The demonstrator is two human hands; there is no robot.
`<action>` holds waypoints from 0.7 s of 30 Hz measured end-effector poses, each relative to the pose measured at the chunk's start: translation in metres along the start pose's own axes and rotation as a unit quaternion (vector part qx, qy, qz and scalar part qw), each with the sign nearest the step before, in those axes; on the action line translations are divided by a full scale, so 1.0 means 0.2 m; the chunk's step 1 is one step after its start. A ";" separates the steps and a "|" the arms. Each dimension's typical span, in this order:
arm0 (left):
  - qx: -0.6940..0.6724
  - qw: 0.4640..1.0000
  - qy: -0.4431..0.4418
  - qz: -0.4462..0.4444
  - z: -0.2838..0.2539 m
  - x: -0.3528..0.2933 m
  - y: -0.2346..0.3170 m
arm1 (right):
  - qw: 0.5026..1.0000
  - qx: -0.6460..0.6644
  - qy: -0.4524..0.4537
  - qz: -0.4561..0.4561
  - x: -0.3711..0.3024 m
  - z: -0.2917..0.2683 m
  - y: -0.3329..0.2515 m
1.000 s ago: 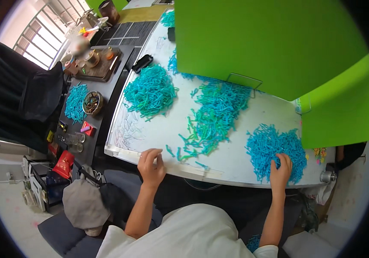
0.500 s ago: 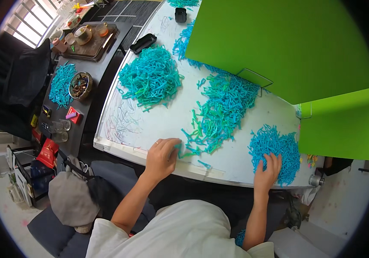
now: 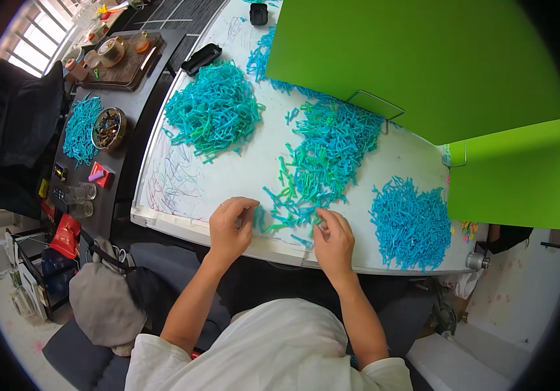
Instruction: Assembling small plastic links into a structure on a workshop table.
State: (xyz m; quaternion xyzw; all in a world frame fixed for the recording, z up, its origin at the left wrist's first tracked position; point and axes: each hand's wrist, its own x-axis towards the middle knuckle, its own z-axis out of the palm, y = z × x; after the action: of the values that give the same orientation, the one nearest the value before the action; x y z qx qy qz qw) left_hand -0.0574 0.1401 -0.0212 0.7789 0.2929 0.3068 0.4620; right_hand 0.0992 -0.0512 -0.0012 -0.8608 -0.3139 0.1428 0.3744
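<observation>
A mixed pile of small blue and green plastic pieces (image 3: 335,146) lies mid-table, thinning out toward the front edge. By its left front end is my left hand (image 3: 231,228), fingers curled, with a blurred small teal plastic piece (image 3: 259,216) at the fingertips. My right hand (image 3: 333,244) is at the pile's front tip, thumb and fingers closed together around a small green plastic piece (image 3: 316,223). To the right sits a heap of blue pieces (image 3: 410,225). A larger teal heap (image 3: 215,111) lies farther back on the left.
Big green panels (image 3: 417,65) with wire supports (image 3: 376,104) stand over the white tabletop (image 3: 228,182) at the back right. A black tray (image 3: 202,58) lies behind the teal heap. On the dark side table (image 3: 140,120) at left are more blue pieces, a bowl and glasses.
My right hand has left the blue heap on the right and moved left to the mixed pile's front. My left hand stays by the pile. The whole view has shifted slightly.
</observation>
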 end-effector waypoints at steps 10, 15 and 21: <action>0.015 1.000 -0.005 -0.004 0.00 0.00 0.00 | 0.990 -0.091 0.056 -0.087 0.01 -0.01 -0.04; 0.020 1.000 -0.006 -0.010 0.01 0.00 0.00 | 0.986 -0.107 0.033 -0.127 0.03 0.07 -0.05; 0.022 1.000 -0.006 -0.011 0.01 -0.01 -0.01 | 0.998 -0.035 -0.002 -0.057 -0.02 0.03 -0.08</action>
State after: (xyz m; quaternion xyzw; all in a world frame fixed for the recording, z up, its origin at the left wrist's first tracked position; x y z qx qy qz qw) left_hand -0.0580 0.1393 -0.0244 0.7874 0.3057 0.2907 0.4495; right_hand 0.0871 -0.0431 0.0065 -0.8538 -0.3680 0.1116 0.3510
